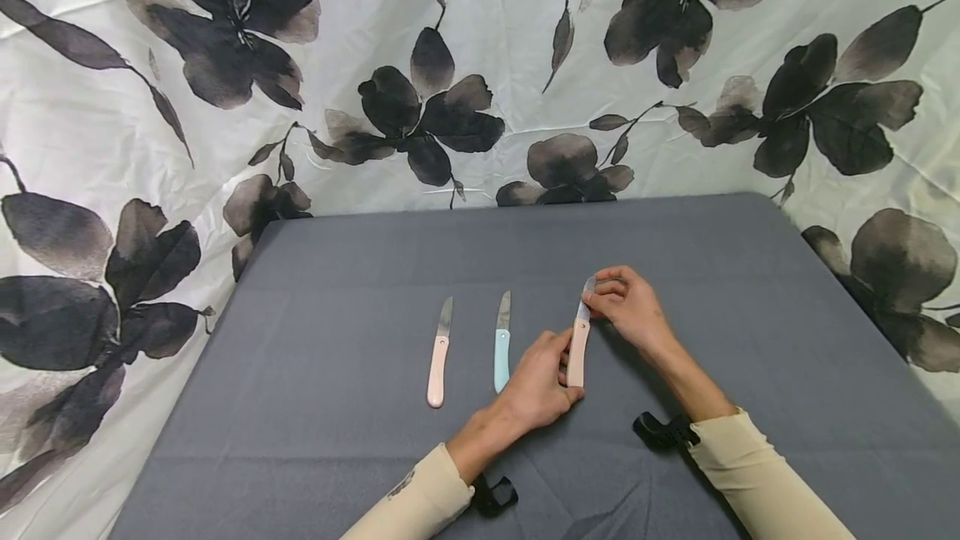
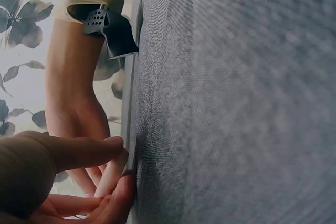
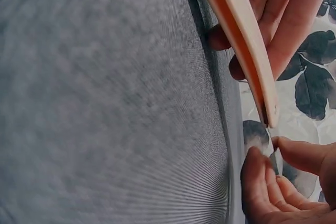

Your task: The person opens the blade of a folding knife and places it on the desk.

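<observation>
Both hands hold one folding knife with a peach handle [image 1: 577,355], raised a little over the grey cloth. My left hand [image 1: 534,383] grips the butt of the handle between thumb and fingers. At the other end, my right hand [image 1: 632,312] pinches the unfolded blade between thumb and fingers. The right wrist view shows a long slot along the knife's handle [image 3: 245,43]; fingers partly hide the blade there. To the left lie a light blue knife [image 1: 502,357], its lower end near the left hand, and a pink knife [image 1: 437,369], both with blades pointing away.
A grey cloth [image 1: 315,340] covers the table, with wrinkles near its front edge. Behind the table hangs a white curtain [image 1: 510,48] printed with dark flowers. Black wrist mounts [image 1: 663,432] sit below both cream sleeves.
</observation>
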Motion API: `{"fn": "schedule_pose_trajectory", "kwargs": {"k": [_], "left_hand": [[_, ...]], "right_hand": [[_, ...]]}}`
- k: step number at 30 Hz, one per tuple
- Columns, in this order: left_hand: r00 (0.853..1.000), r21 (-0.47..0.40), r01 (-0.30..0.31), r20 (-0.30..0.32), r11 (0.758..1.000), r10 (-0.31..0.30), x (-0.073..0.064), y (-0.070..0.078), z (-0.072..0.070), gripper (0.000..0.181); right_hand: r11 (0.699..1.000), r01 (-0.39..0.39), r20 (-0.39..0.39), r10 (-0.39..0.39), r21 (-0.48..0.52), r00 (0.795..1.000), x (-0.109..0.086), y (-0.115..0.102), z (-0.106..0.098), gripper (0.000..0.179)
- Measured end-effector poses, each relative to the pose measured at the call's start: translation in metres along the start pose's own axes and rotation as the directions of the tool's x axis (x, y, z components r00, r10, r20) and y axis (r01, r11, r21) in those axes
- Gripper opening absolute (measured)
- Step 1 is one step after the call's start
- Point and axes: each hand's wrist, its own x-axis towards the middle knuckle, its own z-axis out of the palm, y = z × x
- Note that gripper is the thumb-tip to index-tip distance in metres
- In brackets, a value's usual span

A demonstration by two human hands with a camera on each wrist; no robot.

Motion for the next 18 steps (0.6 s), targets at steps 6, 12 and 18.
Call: {"fn": "schedule_pose_trajectory", "kwargs": {"k": [6,12,18], "left_hand": [[0.999,0.074,0.033,0.011,0.997,-0.034,-0.0007,0.0018,0.0008,0.081],[0.995,0.117,0.089,0.027,0.989,-0.093,-0.0005,0.0023,0.0025,0.081],[0.993,0.120,0.111,0.027,0.987,-0.115,0.0005,0.0018,0.0042,0.082]], "right_hand": [[0.982,0.022,-0.005,-0.023,-0.186,1.000,0.0033,0.0037,0.0007,0.043],[0.940,0.028,0.001,-0.030,-0.341,1.000,0.0050,0.0028,0.0020,0.044],[0.923,0.035,0.055,-0.016,-0.384,0.998,0.0071,0.0020,0.0037,0.047]]}}
